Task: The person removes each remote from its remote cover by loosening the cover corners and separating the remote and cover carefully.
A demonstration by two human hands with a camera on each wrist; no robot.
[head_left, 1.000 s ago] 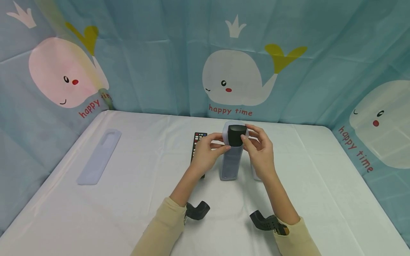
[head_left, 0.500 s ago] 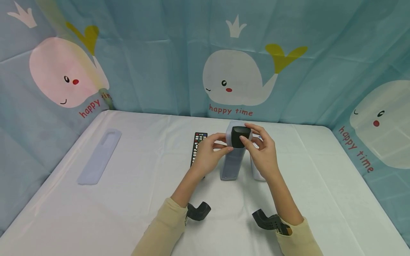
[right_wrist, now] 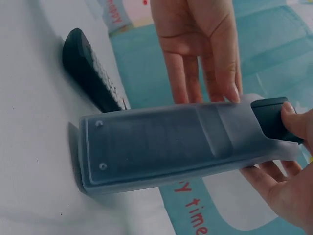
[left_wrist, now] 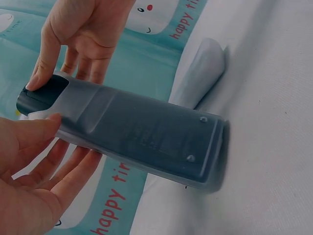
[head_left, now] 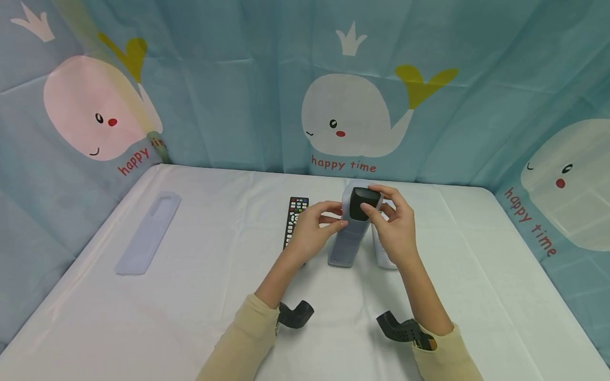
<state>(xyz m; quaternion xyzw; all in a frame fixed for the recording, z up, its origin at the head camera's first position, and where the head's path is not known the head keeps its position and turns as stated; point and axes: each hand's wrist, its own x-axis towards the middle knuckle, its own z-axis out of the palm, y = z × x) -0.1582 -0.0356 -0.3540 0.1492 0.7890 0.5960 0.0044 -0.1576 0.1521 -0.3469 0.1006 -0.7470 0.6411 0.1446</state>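
Note:
A dark remote control (head_left: pixel 363 203) stands tilted in a translucent silicone cover (head_left: pixel 345 246), back side facing me, its lower end down at the table. Its black upper end (left_wrist: pixel 44 95) shows bare through the cover's opening. My left hand (head_left: pixel 312 230) holds the cover's left edge near the top between thumb and fingers. On the other side, my right hand (head_left: pixel 397 225) grips the top, with the thumb pressed on the bare black end (right_wrist: pixel 271 117) and fingers behind the cover.
A black remote with buttons (head_left: pixel 296 211) lies beside my left hand, partly hidden by it. A whitish remote (head_left: pixel 383 248) lies behind my right hand. Far left is a flat translucent cover (head_left: pixel 149 233) on the white tablecloth (head_left: pixel 205 296). A whale-print curtain (head_left: pixel 238 106) hangs behind.
The top of the covered remote has leaned to the right and both hands have shifted slightly right with it. More of the whitish remote shows now.

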